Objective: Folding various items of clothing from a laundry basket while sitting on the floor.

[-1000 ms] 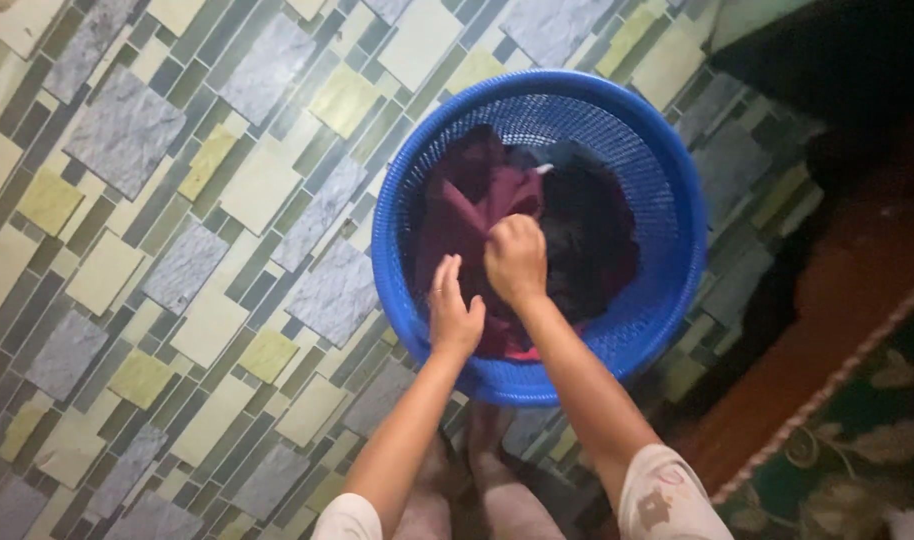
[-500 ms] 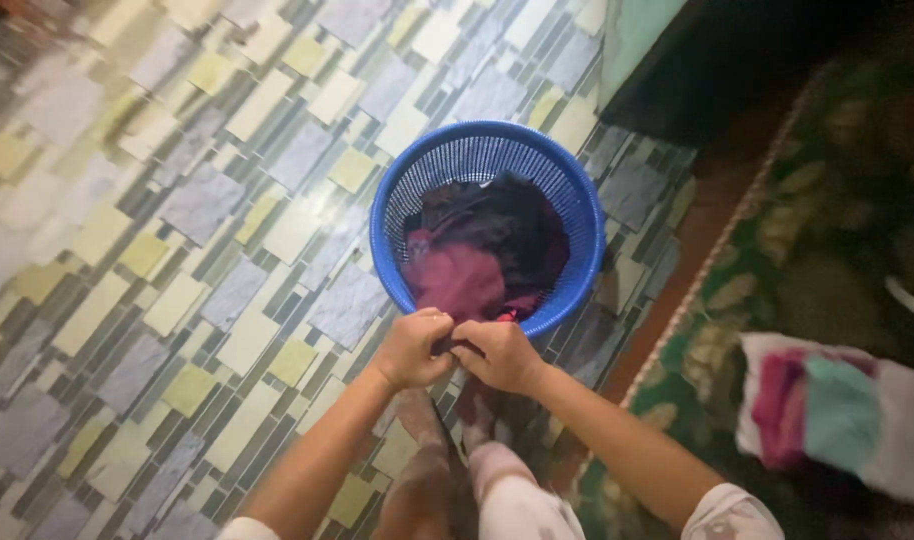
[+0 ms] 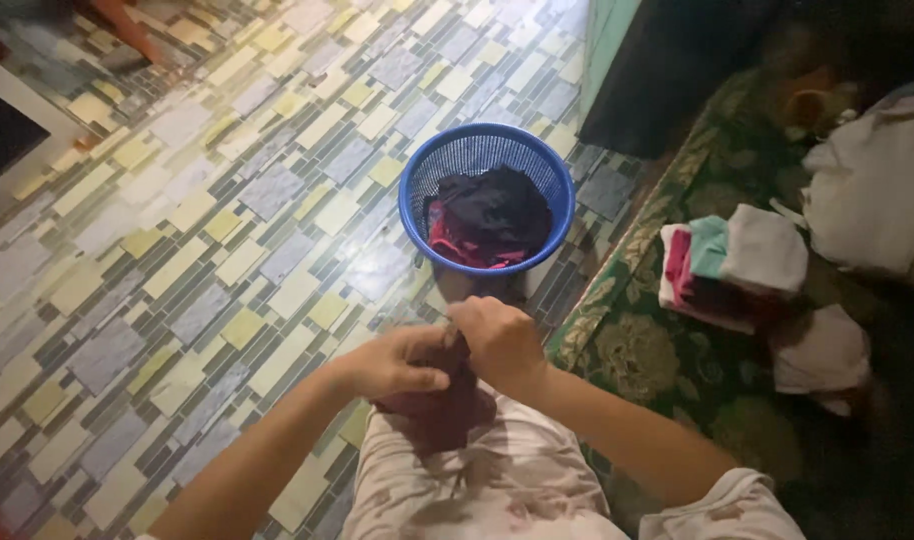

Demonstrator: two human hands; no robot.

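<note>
My left hand (image 3: 392, 362) and my right hand (image 3: 497, 342) meet in front of my body, both closed on a dark maroon garment (image 3: 439, 408) that hangs down against my light patterned clothing. A round blue mesh laundry basket (image 3: 487, 150) stands on the tiled floor just beyond my hands. Inside it lie dark and reddish clothes (image 3: 487, 222).
A green patterned rug (image 3: 667, 350) lies to the right, with a stack of folded clothes (image 3: 732, 265) in pink, teal and white and more pale fabric (image 3: 877, 190) behind it. A dark cabinet (image 3: 677, 70) stands behind the basket. Patterned floor tiles (image 3: 177, 250) spread to the left.
I have lifted the maroon garment out of the basket and drawn it toward my body with both hands. The view has pulled back, showing the rug and folded clothes.
</note>
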